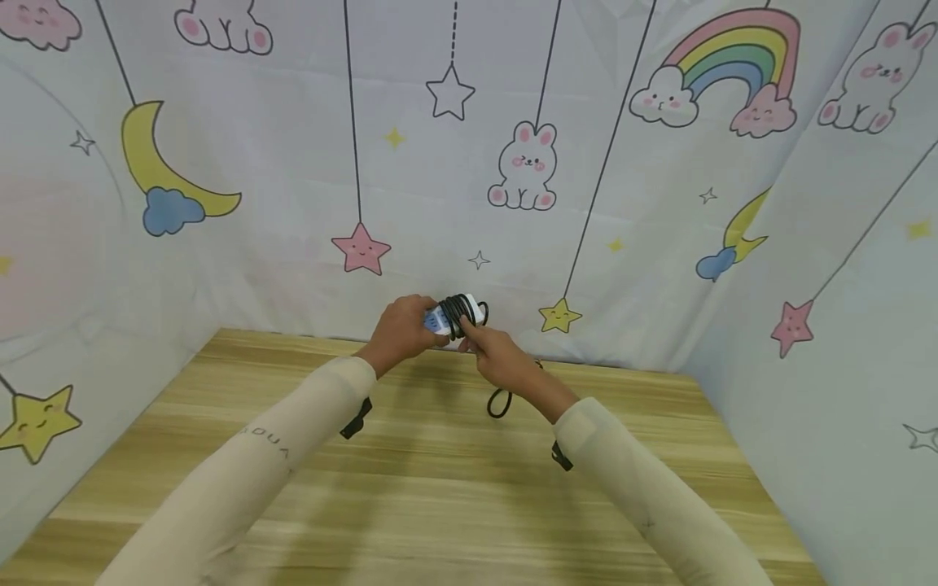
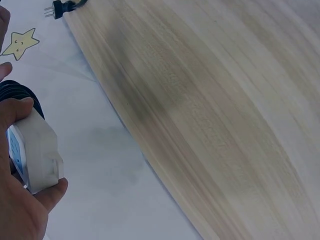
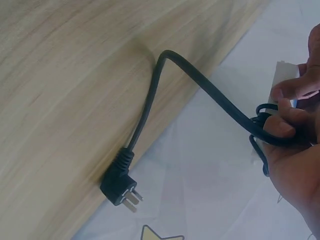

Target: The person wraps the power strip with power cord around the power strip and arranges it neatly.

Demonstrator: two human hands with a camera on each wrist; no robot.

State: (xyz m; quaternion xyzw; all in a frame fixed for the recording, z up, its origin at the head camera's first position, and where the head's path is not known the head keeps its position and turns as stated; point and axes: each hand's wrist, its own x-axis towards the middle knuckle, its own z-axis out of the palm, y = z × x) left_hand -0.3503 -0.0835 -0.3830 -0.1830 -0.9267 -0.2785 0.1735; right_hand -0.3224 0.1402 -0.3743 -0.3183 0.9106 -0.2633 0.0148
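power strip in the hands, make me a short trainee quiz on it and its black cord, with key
1. Multiple choice: what does the left grip hold? A) the table edge B) the power strip C) nothing
2. True or false: part of the black cord is wound around the power strip.
3. Fill in: in the right wrist view, the loose end of the black cord carries a ____.

Key: 1 B; 2 true; 3 plug.

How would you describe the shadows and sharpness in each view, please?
Head view: soft-edged shadows on the flat, brown wood-grain tabletop; left wrist view: a diffuse shadow there, colours pale; right wrist view: the angular black plastic plug fairly sharp, soft shadow near the curved black cable.
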